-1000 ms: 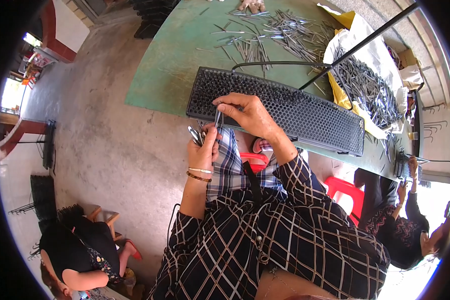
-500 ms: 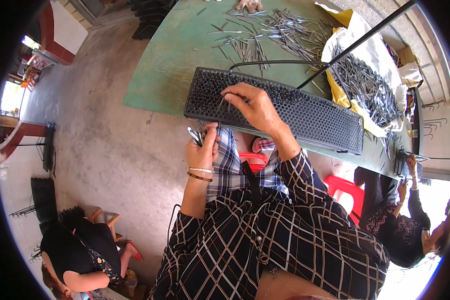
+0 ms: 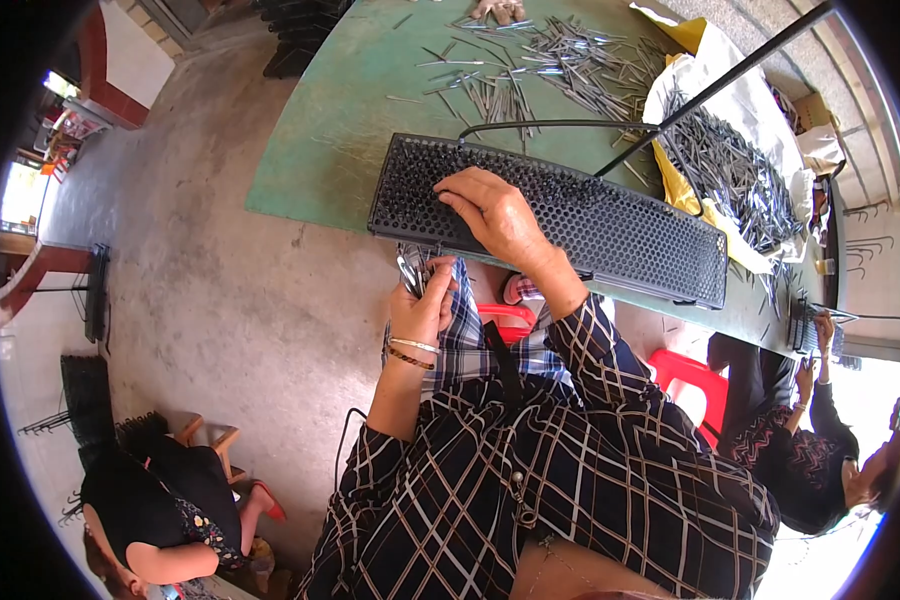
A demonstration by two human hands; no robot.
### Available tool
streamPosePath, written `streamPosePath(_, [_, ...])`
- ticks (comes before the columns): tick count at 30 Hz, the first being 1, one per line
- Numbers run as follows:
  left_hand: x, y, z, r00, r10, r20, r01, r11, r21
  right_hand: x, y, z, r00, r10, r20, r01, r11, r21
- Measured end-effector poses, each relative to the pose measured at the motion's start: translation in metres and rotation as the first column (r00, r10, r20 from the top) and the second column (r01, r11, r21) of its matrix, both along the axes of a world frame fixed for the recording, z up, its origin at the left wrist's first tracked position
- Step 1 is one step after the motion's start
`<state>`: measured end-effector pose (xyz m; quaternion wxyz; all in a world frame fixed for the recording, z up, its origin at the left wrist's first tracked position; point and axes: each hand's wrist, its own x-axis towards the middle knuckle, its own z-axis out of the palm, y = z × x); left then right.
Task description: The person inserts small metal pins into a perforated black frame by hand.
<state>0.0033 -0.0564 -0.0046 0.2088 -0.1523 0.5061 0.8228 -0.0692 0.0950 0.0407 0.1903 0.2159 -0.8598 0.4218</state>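
A long black perforated rack [image 3: 635, 240] sits at the near edge of the green table, its left part filled with dark upright pieces in the holes. Over that filled part is my right hand [image 3: 505, 222], thumb and fingers closed together at the holes; whatever is between the fingertips is hidden. Below the rack's near edge, my left hand [image 3: 422, 312] is wrapped round a small bunch of thin metal rods [image 3: 409, 272], whose shiny ends stick out past the thumb.
Loose rods [image 3: 580, 60] lie scattered across the green table [image 3: 310, 150]. An opened sack [image 3: 715, 130] heaped with rods stands at the right, and a black bar frame [image 3: 740, 75] rises from the rack. Co-workers sit at lower left and right. A red stool [image 3: 685, 385] stands near the table.
My right hand has shifted slightly left and down onto the rack, and the rods visible under its fingers are now hidden. My left hand has moved a little right with its bunch.
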Motion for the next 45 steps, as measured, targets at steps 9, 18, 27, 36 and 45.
streamPosePath(9, [0.0,0.001,-0.002,1.0,0.003,0.003,-0.003,1.0,0.019,0.002,-0.003,-0.004,1.0,0.022,-0.014,-0.021,0.999,0.046])
streamPosePath(18, [0.001,-0.002,0.0,0.997,-0.075,0.018,0.074,0.997,0.032,0.0,-0.002,-0.009,0.999,0.039,-0.021,-0.038,0.998,0.056])
streamPosePath(27, [-0.001,0.003,0.002,0.993,-0.118,0.027,0.116,0.99,0.077,0.0,-0.002,-0.015,0.998,-0.049,-0.05,0.055,0.989,0.135])
streamPosePath(36, [0.002,0.002,-0.003,0.993,-0.112,0.022,0.111,0.992,0.058,0.002,-0.011,-0.019,0.981,-0.145,-0.125,0.17,0.96,0.22])
streamPosePath(45, [0.004,0.002,-0.003,0.992,-0.113,0.051,0.11,0.992,0.058,0.008,-0.012,-0.021,0.969,-0.2,-0.143,0.226,0.953,0.202])
